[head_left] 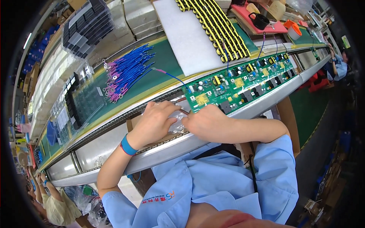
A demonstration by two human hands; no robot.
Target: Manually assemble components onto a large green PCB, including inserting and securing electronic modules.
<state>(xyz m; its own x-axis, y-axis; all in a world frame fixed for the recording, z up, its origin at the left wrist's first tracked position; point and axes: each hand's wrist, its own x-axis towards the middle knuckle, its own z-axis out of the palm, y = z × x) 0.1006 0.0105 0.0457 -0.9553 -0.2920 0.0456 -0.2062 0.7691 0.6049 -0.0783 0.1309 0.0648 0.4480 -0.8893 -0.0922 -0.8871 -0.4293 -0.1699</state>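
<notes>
My left hand (pixel 154 121), with a blue band at its wrist, is over the conveyor gap, just left of a green circuit board panel (pixel 237 86). Its thumb and fingers are apart, with nothing visible held in them. Beside it, my right hand (pixel 207 121) is closed at the panel's near left corner. Its fingertips are largely hidden, and a thin dark piece (pixel 184 111) shows at them. Under both hands lies clear plastic film (pixel 176 125). From the panel's left end, a blue wire (pixel 173 76) with a pink sleeve runs up onto the green surface.
A pile of blue wires (pixel 129 70) with ring terminals lies beyond the rail. Farther back are a white foam sheet (pixel 182 41) with rows of yellow-and-black components (pixel 216 26), clear trays (pixel 87 28) and a black cup (pixel 259 21). Other people sit along the line.
</notes>
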